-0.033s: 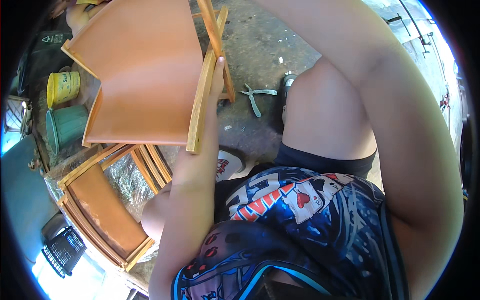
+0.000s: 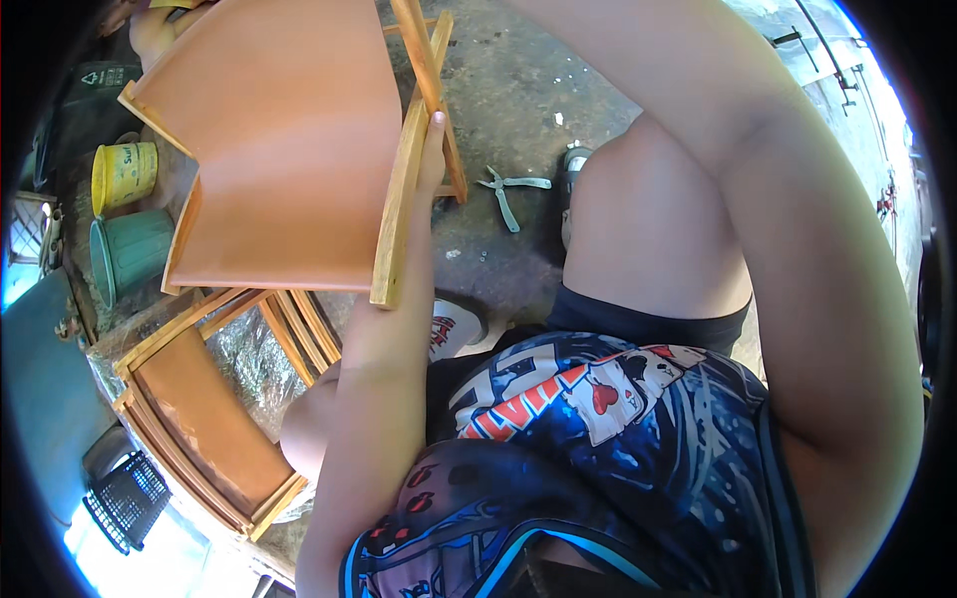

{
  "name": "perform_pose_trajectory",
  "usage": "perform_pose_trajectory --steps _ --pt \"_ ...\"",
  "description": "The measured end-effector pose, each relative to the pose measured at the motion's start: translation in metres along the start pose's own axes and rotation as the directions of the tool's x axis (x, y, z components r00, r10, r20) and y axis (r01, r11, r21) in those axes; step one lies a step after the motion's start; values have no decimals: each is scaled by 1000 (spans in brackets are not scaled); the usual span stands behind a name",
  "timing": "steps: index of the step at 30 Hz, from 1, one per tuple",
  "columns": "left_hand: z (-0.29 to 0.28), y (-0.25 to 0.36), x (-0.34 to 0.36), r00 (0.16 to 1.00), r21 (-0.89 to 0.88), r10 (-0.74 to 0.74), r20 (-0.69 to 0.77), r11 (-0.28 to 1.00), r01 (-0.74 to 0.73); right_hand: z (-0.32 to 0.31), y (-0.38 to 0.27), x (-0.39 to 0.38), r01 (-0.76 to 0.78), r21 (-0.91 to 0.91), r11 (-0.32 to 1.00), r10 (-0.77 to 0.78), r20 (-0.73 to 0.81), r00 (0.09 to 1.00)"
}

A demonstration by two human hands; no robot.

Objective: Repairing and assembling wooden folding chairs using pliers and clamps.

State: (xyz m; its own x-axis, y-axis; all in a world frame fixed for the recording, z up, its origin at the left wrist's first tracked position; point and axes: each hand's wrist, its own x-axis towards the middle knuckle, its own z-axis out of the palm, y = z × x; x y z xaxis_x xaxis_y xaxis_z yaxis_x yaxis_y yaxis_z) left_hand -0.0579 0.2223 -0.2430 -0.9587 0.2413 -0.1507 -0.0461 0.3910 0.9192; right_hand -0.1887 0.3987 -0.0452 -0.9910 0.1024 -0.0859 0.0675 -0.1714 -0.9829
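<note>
An orange-tan sling seat on a wooden frame (image 2: 279, 199) fills the upper left, its pale rail (image 2: 394, 239) running along the near right side. My left hand (image 2: 433, 149) grips this rail from its right, thumb near the crossing with an upright wooden bar (image 2: 419, 50); most of its fingers are hidden behind the wood. My right arm reaches up past the top edge, with the hand out of view. On the stained floor right of the chair lie open silver pliers (image 2: 508, 199).
Another wooden frame with orange sling (image 2: 199, 409) lies lower left. A yellow bucket (image 2: 122, 174), green bucket (image 2: 130, 254) and black basket (image 2: 120, 508) stand along the left. Another person's limb (image 2: 155, 35) shows top left. Metal clamps (image 2: 847, 80) are at upper right.
</note>
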Motion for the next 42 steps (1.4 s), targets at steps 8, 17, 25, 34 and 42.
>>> perform_pose_trajectory --steps 8,17,25,34,42 --pt "-8 19 -3 998 -40 6 -58 999 -8 14 -2 -10 153 74 985 -162 147 976" --pt "-46 82 -4 989 523 -146 30 846 109 27 -33 -58 360 -306 881 -341 115 933" --pt "-90 118 35 911 609 -243 333 793 -11 57 -42 -110 772 -5 636 -747 245 618" --pt "-74 86 73 938 638 -183 295 769 -50 39 -28 -97 544 74 836 -513 459 726" --pt "-76 85 -27 883 709 -210 419 683 -174 41 -12 -77 492 121 862 -503 311 806"
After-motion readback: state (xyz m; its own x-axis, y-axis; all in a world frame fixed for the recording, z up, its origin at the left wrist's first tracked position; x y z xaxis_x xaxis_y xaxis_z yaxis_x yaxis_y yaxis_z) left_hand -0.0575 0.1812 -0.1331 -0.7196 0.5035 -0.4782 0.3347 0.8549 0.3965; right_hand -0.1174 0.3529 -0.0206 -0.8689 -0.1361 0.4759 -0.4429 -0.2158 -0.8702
